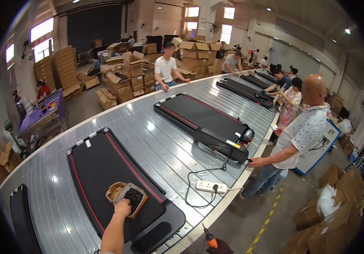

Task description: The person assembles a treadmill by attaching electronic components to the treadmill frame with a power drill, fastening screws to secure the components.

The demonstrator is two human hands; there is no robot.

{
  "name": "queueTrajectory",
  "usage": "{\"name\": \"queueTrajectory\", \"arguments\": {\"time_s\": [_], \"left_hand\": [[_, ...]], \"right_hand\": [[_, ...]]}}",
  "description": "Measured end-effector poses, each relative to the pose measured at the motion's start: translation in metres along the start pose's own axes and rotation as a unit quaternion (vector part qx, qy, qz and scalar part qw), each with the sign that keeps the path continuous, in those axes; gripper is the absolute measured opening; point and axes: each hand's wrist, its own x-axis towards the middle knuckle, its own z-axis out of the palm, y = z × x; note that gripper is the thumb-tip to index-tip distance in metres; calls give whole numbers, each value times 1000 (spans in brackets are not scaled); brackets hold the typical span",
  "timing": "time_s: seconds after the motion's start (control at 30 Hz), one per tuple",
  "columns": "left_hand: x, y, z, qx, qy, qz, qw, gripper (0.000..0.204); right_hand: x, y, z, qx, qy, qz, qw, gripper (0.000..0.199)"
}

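My left hand (123, 208) reaches out over a walking-pad treadmill (95, 165) with a black belt and red side lines. Its fingers are closed at the near edge of a small open cardboard box (115, 191) lying on the belt. Inside are many small black screws (135, 198). At the lower edge, my right hand (220, 247), in a dark glove, is wrapped round an orange and black electric screwdriver (210, 239). The tool's bit points up, beside the table's pale rim.
Further along the metal-slatted table (141, 146) lies another treadmill (203, 116), its motor end exposed. A white power strip (211, 186) with a black cord sits near the rim. A person (309, 127) at the right touches that treadmill's end; cardboard boxes (334, 211) stand lower right.
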Motion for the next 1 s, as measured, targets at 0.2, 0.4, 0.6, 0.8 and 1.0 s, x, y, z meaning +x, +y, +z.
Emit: {"name": "queueTrajectory", "arguments": {"time_s": [0.2,0.4,0.6,0.8,1.0], "left_hand": [[19,18,3,-8,-40,-3,999,18],[-2,36,11,-8,16,25,1000,21],[-58,42,48,-52,120,73,989,20],[-31,57,39,-102,168,-56,979,14],[-21,52,26,-187,175,-101,961,17]], "right_hand": [[-24,-8,-39,44,49,56,996,42],[-77,29,-69,22,71,68,995,46],[-114,113,-101,-93,10,96,991,42],[-119,95,-104,58,79,39,994,51],[-133,128,-82,32,57,92,994,52]]}}
